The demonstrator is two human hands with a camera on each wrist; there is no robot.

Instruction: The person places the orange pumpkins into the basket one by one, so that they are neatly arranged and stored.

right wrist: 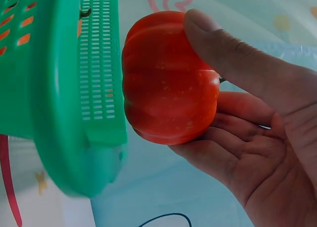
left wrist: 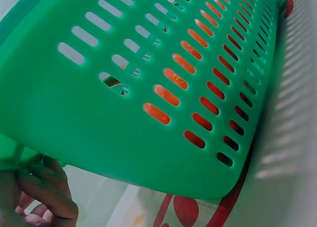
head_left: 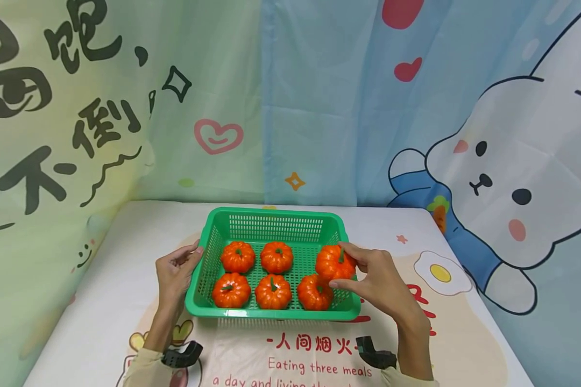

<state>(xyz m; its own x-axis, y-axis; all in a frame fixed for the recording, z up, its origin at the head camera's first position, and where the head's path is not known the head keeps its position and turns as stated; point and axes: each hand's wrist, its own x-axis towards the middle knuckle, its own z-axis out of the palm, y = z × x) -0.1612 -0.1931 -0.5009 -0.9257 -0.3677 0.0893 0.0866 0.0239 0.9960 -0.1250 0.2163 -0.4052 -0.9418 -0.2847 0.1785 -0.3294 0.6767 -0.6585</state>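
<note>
A green slotted plastic basket (head_left: 278, 312) sits on the table with several small orange toy pumpkins (head_left: 273, 292) inside, lined up in two rows. My right hand (head_left: 378, 280) grips another pumpkin (head_left: 332, 263) between thumb and fingers, above the basket's right side. In the right wrist view this held pumpkin (right wrist: 171, 83) shows its ribbed side, with the thumb (right wrist: 237, 51) on it. At the basket's left edge, my left hand (head_left: 176, 271) holds the rim. From the left wrist, its curled fingers (left wrist: 49, 192) appear at the rim, and orange shows through the basket's slots (left wrist: 176, 78).
A white printed tablecloth (head_left: 465, 344) with red lettering and a fried egg picture covers the table. Behind it hangs a pale green and blue curtain (head_left: 310, 107) with a cartoon rabbit. Dark camera mounts (head_left: 183, 356) are worn on both wrists.
</note>
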